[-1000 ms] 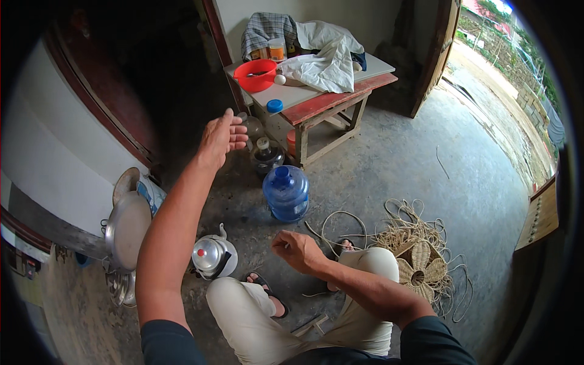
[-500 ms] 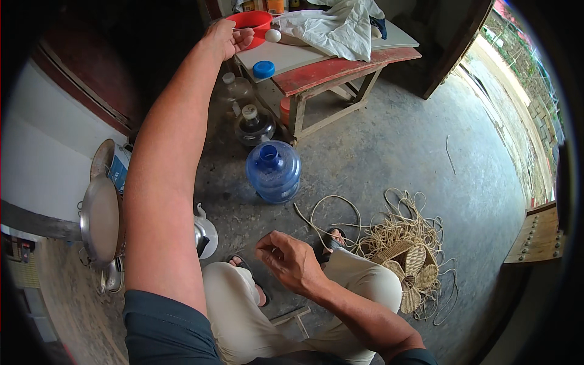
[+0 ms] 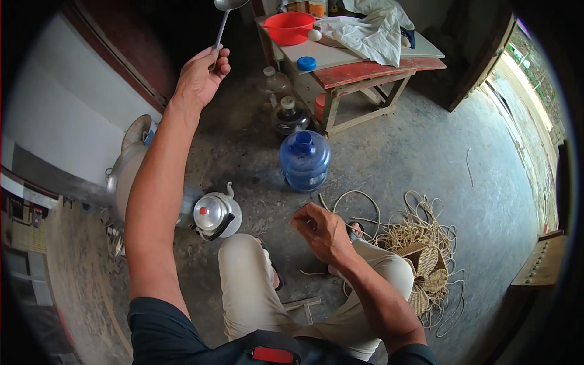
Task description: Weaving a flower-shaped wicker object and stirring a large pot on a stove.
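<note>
Raised at the upper left, my left hand (image 3: 204, 76) is closed round the handle of a metal spoon (image 3: 224, 25); its bowl is partly cut off by the top edge. Over my right knee hovers my right hand (image 3: 322, 231) with curled fingers pressed together; what they hold, if anything, is hidden. To the right of the spoon, a red plastic basin (image 3: 289, 30) rests on the table (image 3: 368, 70). A white egg-like object (image 3: 314, 35) lies beside the basin, and a blue lid (image 3: 306, 63) sits near the table's edge.
A blue water jug (image 3: 305, 163) stands on the floor, with darker jugs (image 3: 289, 115) behind it. Near my left knee is a metal kettle (image 3: 213, 214). A woven piece (image 3: 429, 267) and tangled cord (image 3: 420, 228) lie at the right. White cloth (image 3: 371, 36) covers part of the table.
My left hand has swung left, away from the red basin, and the spoon now shows upright in it. The view has turned left, bringing the kettle into full sight. My right hand stays curled.
</note>
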`<state>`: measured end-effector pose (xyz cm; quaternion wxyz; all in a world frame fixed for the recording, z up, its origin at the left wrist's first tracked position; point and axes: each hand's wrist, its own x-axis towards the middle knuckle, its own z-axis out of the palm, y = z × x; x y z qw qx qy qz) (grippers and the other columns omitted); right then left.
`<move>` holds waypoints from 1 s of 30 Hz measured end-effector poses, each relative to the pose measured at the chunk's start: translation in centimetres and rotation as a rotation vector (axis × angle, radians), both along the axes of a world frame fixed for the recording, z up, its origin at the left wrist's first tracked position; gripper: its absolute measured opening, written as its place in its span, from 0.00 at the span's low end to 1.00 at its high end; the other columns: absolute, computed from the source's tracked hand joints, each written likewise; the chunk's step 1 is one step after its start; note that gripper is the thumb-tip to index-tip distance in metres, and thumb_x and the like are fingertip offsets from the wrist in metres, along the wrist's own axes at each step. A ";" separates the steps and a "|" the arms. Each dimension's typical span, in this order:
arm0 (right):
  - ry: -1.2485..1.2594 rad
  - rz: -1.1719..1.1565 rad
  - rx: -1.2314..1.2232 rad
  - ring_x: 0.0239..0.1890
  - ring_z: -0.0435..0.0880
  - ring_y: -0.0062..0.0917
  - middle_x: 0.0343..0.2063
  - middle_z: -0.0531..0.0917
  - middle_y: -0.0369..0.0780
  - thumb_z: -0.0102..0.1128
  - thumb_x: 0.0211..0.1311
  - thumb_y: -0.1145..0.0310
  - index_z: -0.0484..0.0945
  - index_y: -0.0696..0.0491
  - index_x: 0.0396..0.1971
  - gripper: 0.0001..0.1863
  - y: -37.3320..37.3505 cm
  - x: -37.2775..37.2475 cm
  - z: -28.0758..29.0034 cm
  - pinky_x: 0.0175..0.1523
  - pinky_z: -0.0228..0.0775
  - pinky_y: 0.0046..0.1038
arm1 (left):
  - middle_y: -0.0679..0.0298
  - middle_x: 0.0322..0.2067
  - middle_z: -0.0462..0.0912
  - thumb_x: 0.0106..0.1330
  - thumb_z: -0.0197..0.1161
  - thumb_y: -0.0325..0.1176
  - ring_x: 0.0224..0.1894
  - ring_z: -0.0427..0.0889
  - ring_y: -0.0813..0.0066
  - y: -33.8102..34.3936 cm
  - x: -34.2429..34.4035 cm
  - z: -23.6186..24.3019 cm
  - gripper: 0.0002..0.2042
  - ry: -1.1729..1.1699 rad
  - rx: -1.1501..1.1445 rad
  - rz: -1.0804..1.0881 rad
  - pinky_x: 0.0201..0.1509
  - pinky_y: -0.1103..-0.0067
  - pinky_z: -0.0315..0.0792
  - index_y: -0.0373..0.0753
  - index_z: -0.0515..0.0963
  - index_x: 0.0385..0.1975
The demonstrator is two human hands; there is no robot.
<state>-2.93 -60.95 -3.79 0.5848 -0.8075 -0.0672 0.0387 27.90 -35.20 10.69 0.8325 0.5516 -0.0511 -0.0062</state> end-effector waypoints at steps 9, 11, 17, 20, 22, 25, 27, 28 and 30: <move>-0.027 0.045 -0.013 0.32 0.85 0.22 0.31 0.88 0.40 0.68 0.69 0.70 0.84 0.59 0.40 0.08 3.0 0.0 2.8 0.41 0.77 0.28 | 0.68 0.34 0.77 0.82 0.55 0.29 0.29 0.70 0.82 21.9 -29.4 0.9 0.15 0.116 0.103 0.228 0.34 0.82 0.66 0.27 0.76 0.61; -0.029 0.075 -0.012 0.31 0.85 0.22 0.30 0.87 0.39 0.67 0.69 0.70 0.84 0.59 0.40 0.07 4.5 0.3 2.8 0.41 0.77 0.28 | 0.69 0.34 0.78 0.82 0.52 0.27 0.27 0.68 0.83 24.3 -34.0 0.3 0.15 0.225 0.610 0.534 0.33 0.82 0.65 0.30 0.77 0.62; -0.009 0.119 -0.038 0.30 0.83 0.20 0.28 0.85 0.37 0.65 0.68 0.70 0.84 0.58 0.39 0.07 7.7 1.5 1.6 0.41 0.76 0.26 | 0.54 0.38 0.84 0.76 0.51 0.22 0.34 0.82 0.59 32.4 -42.9 -2.0 0.17 0.133 1.681 0.641 0.41 0.66 0.76 0.37 0.79 0.61; 0.002 0.127 -0.083 0.30 0.83 0.20 0.28 0.85 0.37 0.65 0.68 0.70 0.84 0.58 0.39 0.08 8.5 1.9 1.1 0.40 0.76 0.26 | 0.50 0.34 0.84 0.74 0.51 0.21 0.39 0.84 0.52 33.0 -44.5 -2.0 0.17 0.128 1.784 0.616 0.46 0.66 0.77 0.35 0.80 0.59; 0.006 0.122 -0.083 0.30 0.83 0.20 0.28 0.85 0.37 0.66 0.68 0.69 0.85 0.59 0.39 0.08 8.9 2.3 0.8 0.40 0.76 0.26 | 0.48 0.37 0.85 0.72 0.52 0.19 0.41 0.85 0.49 32.6 -45.1 -1.5 0.18 0.141 1.847 0.566 0.47 0.64 0.78 0.35 0.80 0.59; -0.014 0.129 -0.096 0.30 0.83 0.20 0.28 0.85 0.37 0.66 0.68 0.69 0.85 0.59 0.39 0.08 9.6 3.3 0.2 0.40 0.76 0.27 | 0.44 0.44 0.86 0.70 0.54 0.17 0.47 0.86 0.42 32.3 -45.7 -1.7 0.19 0.109 1.949 0.495 0.50 0.59 0.78 0.35 0.80 0.59; -0.012 0.142 -0.104 0.30 0.83 0.20 0.29 0.85 0.37 0.66 0.68 0.70 0.85 0.59 0.39 0.08 10.2 3.7 0.3 0.40 0.76 0.27 | 0.42 0.48 0.85 0.69 0.55 0.16 0.51 0.85 0.39 32.1 -45.8 -1.7 0.21 0.072 1.989 0.481 0.53 0.57 0.78 0.35 0.80 0.60; -0.009 0.146 -0.112 0.30 0.82 0.20 0.29 0.85 0.37 0.66 0.68 0.70 0.85 0.60 0.39 0.08 10.4 3.9 0.4 0.40 0.76 0.27 | 0.41 0.51 0.84 0.67 0.55 0.15 0.53 0.85 0.39 31.8 -45.8 -1.4 0.22 0.110 2.019 0.436 0.55 0.55 0.78 0.35 0.79 0.61; -0.008 0.153 -0.114 0.30 0.82 0.21 0.29 0.85 0.37 0.65 0.68 0.70 0.85 0.60 0.39 0.08 10.7 4.1 0.4 0.39 0.76 0.27 | 0.41 0.55 0.83 0.65 0.54 0.14 0.55 0.84 0.39 32.2 -45.7 -1.8 0.24 0.151 2.047 0.391 0.57 0.54 0.79 0.35 0.79 0.62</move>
